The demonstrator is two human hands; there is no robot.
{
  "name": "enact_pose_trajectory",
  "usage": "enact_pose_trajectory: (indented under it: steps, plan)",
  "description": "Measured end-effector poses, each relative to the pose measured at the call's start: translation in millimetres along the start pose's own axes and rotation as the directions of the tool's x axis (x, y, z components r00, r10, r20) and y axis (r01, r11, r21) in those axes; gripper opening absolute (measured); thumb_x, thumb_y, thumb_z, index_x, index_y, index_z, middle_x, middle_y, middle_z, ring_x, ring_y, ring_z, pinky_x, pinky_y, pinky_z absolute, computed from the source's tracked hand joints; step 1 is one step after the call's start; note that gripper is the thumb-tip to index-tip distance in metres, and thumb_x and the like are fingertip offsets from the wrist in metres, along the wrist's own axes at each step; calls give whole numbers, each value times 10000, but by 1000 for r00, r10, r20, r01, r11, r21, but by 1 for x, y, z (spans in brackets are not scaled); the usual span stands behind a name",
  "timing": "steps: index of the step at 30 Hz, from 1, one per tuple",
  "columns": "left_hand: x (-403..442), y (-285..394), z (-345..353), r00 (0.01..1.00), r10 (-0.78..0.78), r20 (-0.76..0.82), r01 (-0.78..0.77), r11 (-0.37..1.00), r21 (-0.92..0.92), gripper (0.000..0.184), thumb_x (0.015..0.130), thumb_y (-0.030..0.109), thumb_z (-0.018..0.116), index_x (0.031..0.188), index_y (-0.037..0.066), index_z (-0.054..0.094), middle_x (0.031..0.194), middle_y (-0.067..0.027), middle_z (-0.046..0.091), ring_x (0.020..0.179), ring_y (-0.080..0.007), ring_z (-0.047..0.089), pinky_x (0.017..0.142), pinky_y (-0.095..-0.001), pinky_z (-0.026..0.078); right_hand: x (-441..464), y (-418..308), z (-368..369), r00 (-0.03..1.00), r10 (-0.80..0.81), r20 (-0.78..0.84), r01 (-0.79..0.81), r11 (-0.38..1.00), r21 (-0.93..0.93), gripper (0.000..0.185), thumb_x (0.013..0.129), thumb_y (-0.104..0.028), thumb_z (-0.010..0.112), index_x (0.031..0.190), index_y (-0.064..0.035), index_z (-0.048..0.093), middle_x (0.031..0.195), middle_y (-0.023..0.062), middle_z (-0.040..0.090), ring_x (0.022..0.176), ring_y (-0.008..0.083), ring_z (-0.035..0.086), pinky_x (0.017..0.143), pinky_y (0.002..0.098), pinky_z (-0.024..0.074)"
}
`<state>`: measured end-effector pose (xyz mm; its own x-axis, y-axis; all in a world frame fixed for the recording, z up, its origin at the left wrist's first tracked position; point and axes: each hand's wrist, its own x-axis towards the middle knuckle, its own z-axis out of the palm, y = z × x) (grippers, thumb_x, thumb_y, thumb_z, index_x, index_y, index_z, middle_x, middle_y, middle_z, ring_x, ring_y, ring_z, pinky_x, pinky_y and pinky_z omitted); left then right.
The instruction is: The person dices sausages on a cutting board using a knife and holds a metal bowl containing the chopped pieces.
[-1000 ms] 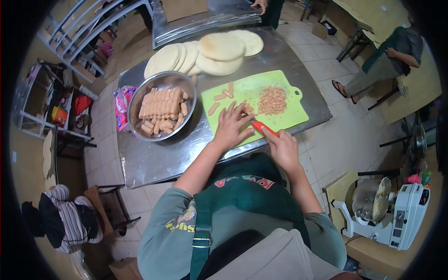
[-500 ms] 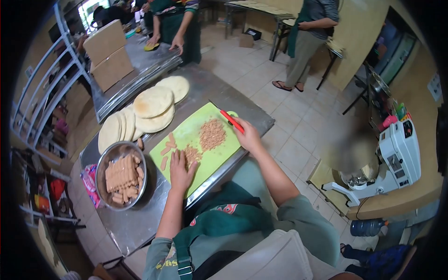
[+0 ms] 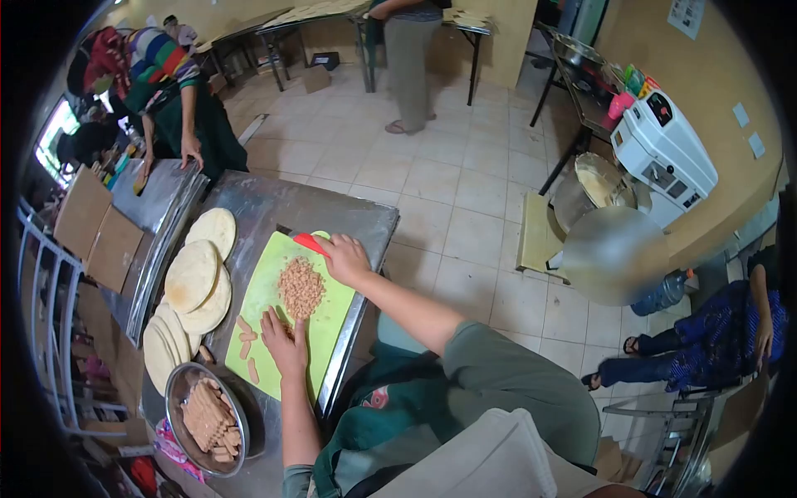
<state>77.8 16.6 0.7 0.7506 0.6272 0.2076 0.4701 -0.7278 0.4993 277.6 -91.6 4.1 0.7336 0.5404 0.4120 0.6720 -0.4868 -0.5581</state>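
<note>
My right hand is closed around the red handle of a knife at the far edge of the green cutting board. Most of the blade is hard to see. Flat on the board, fingers apart, lies my left hand, over some chopped bits. A heap of diced sausage sits between the hands. Several short sausage pieces lie left of my left hand. Nearby stands a metal bowl holding sausages. Round flatbreads are stacked and overlapped beyond the board.
A co-worker leans over another metal table at upper left, beside a cardboard box. Another person stands at the back. On the right are a white stand mixer and a person in blue.
My view has swung to the right, so the table sits further left. The knife and my right hand have shifted along the board's far edge. My left hand stays on the board.
</note>
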Motion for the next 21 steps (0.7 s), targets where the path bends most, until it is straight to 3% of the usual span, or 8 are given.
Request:
enact_pose_trajectory:
  steps: [5, 14, 16, 19, 20, 21]
  plan:
    - [27, 4, 13, 999, 30, -17, -31, 999, -23, 654, 877, 375, 536, 1365, -4, 319, 1379, -254, 335, 1299, -404, 269, 1070, -490, 192, 0, 1, 2, 1000, -14, -21, 15, 999, 45, 413, 792, -79, 519, 1200, -139, 556, 996, 118, 559, 991, 278, 514, 853, 405, 396]
    - [63, 26, 23, 997, 56, -60, -71, 953, -296, 563, 915, 329, 482, 1346, -9, 352, 1362, -259, 358, 1285, -382, 313, 1068, -454, 217, 1, 2, 2, 1000, 23, -10, -23, 997, 76, 418, 790, -94, 532, 1204, -146, 559, 982, 112, 561, 1010, 279, 518, 896, 397, 384]
    - [65, 33, 20, 987, 132, -89, -142, 982, -123, 471, 936, 243, 446, 1326, -14, 380, 1326, -217, 423, 1213, -337, 421, 1008, -376, 328, 0, 1, 1, 1000, 15, -17, -14, 997, 78, 417, 790, -93, 532, 1202, -147, 561, 977, 110, 560, 1008, 276, 519, 895, 395, 383]
    - [69, 39, 13, 984, 141, -107, -159, 970, -184, 431, 945, 195, 430, 1319, -15, 389, 1326, -204, 431, 1227, -319, 415, 1001, -366, 336, 0, 1, 1, 1000, 10, 1, -10, 996, 92, 421, 786, -93, 535, 1202, -148, 560, 970, 110, 562, 1003, 276, 522, 884, 391, 391]
    - [70, 37, 14, 976, 152, -155, -187, 951, -244, 432, 881, 5, 414, 1313, 19, 419, 1357, -192, 406, 1255, -300, 395, 1003, -356, 340, 1, 1, 0, 1000, 14, 7, -14, 996, 90, 430, 781, -84, 532, 1205, -150, 554, 994, 110, 560, 1015, 272, 514, 887, 392, 386]
    - [70, 38, 11, 976, 141, -167, -178, 956, -235, 432, 881, 5, 414, 1313, 19, 419, 1357, -192, 406, 1255, -300, 395, 1003, -356, 340, 1, 1, -1, 1000, 15, 15, -16, 996, 90, 439, 776, -75, 530, 1208, -152, 549, 1017, 110, 558, 1026, 268, 506, 890, 394, 381]
